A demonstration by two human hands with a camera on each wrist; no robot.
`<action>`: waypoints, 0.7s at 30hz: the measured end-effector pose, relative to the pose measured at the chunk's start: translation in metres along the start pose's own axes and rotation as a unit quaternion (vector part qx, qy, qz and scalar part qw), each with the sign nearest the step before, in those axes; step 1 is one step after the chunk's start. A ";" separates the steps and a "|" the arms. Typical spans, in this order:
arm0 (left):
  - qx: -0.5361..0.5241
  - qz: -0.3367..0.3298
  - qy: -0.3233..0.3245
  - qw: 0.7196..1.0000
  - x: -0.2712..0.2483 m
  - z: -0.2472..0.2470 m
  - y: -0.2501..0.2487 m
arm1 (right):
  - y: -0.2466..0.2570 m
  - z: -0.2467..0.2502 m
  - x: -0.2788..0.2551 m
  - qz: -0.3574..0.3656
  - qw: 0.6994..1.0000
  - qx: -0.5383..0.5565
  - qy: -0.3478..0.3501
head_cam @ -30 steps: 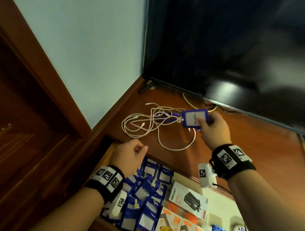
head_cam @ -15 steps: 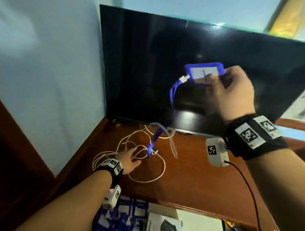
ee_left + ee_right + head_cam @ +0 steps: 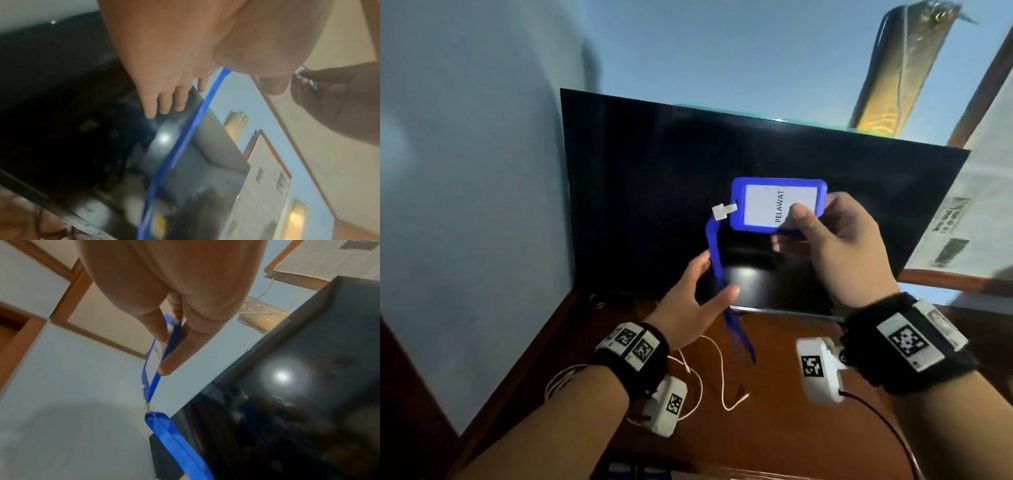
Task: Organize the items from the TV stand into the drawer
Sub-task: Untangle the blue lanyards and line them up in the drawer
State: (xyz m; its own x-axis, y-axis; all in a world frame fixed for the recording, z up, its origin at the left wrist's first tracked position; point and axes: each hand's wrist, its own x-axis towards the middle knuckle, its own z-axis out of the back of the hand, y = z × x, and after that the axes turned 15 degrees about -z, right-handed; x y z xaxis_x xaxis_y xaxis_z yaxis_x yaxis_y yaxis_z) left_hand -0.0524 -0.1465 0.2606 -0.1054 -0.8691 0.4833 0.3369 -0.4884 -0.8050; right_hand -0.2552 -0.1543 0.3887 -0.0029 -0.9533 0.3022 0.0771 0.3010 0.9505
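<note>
The blue plastic badge holder with its white card reading "PELAWAT" (image 3: 777,205) is held up in the air in front of the dark television screen (image 3: 654,188), well above the brown wooden TV stand counter (image 3: 774,394). It seems to be raised this high so that its blue fabric lanyard (image 3: 714,257) hangs straight and free of the white charging cable (image 3: 709,380) that lies in loose loops on the counter below; the strap's lower end dangles just over that cable, and whether it touches the cable I cannot tell.

The right hand (image 3: 842,246) grips the badge holder at its right end, thumb pressed on the face of the card and the other fingers (image 3: 176,353) behind it, so the holder lies sideways with its white clip (image 3: 722,210) pointing left.

The left hand (image 3: 695,308) is below and to the left, fingers fairly straight and spread, thumb out. The lanyard runs down between thumb and fingers, against the palm side; the hand is open around the strap and not yet clenched on it. Probably it is there to gather or steady the strap so that it can be folded before going away.

The drawer is only hinted at along the bottom edge of the head view, so the badge is still well apart from where it belongs.
</note>
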 end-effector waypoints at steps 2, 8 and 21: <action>-0.024 -0.006 0.006 1.000 -0.001 -0.005 -0.022 | 0.006 0.004 -0.001 -0.005 0.997 0.070 -0.013; 0.025 -0.112 -0.007 0.993 -0.029 0.008 -0.101 | -0.003 0.031 -0.009 -0.014 0.996 0.030 -0.086; 0.363 -0.167 0.143 0.905 0.063 0.056 -0.128 | -0.076 -0.005 -0.079 0.010 0.974 -0.089 0.210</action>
State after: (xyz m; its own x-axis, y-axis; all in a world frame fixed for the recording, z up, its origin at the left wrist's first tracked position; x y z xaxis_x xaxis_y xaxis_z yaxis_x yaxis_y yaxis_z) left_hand -0.0498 -0.1341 0.4135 -0.5171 -0.7180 0.4659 0.7576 -0.6373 -0.1413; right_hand -0.2561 -0.1021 0.2928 0.4053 -0.8852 0.2282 0.2442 0.3454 0.9061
